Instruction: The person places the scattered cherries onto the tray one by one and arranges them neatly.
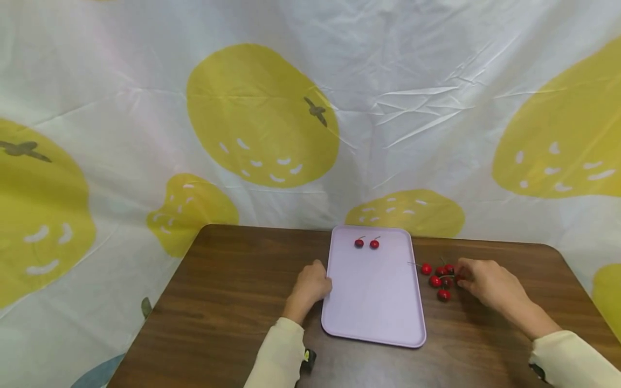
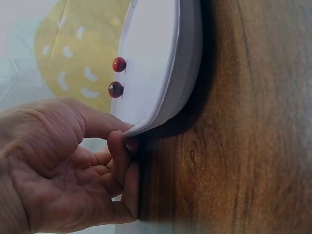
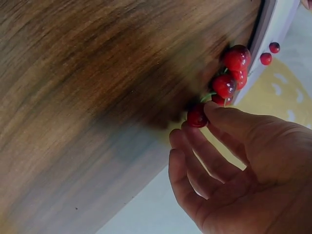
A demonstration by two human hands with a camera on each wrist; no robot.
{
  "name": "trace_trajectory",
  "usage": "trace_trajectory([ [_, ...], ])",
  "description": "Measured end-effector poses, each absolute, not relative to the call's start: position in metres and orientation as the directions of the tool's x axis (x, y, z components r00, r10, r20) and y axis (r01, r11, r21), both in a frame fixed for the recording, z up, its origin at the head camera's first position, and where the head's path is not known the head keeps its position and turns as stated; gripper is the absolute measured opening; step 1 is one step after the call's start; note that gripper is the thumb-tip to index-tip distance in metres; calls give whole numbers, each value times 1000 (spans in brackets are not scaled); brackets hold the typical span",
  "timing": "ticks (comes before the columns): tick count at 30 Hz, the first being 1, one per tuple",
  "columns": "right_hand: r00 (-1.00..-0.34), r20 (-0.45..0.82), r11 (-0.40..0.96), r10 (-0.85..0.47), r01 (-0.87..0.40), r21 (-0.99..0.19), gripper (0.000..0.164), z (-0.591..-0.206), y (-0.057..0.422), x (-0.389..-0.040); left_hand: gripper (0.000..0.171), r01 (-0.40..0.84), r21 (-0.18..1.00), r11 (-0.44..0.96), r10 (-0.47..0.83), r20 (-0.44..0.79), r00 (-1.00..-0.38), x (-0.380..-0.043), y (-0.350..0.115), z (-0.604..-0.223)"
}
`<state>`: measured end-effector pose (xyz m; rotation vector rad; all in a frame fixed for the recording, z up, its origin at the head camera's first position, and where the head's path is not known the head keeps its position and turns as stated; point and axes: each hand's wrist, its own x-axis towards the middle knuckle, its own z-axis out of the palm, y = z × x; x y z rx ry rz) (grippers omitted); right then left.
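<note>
A pale lilac tray (image 1: 373,291) lies lengthwise on the table, with two dark red cherries (image 1: 366,243) side by side near its far end. My left hand (image 1: 310,285) pinches the tray's left rim, the thumb on top and a finger underneath in the left wrist view. Right of the tray is a loose group of several cherries (image 1: 435,281) with thin stems. At that group's right side, my right hand (image 1: 490,283) has its thumb and fingertips around one cherry (image 3: 197,117), pinching it close to the table. Its other fingers are loosely bent.
The brown wood-grain table (image 1: 233,291) has rounded far corners. Behind it hangs a white cloth (image 1: 388,134) printed with large yellow fruit, reaching down to the table's far edge. A small black object (image 1: 308,360) shows at the left sleeve.
</note>
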<state>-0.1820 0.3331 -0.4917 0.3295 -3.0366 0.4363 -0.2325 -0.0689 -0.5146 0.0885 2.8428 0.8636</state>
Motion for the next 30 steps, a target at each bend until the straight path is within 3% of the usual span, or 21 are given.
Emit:
trace_trajectory([
  [13, -979, 116, 958, -166, -188, -216, 13, -464, 328, -194, 25, 8, 571, 821, 114, -151, -982, -229, -68, -509],
  [23, -944, 242, 934, -225, -280, -222, 21, -462, 254, -217, 28, 7, 561, 827, 108, -146, -983, -232, -73, -511],
  [30, -911, 285, 908, -298, -362, -209, 17, -469, 205, -227, 30, 3, 566, 825, 112, -157, -981, -229, -68, -508],
])
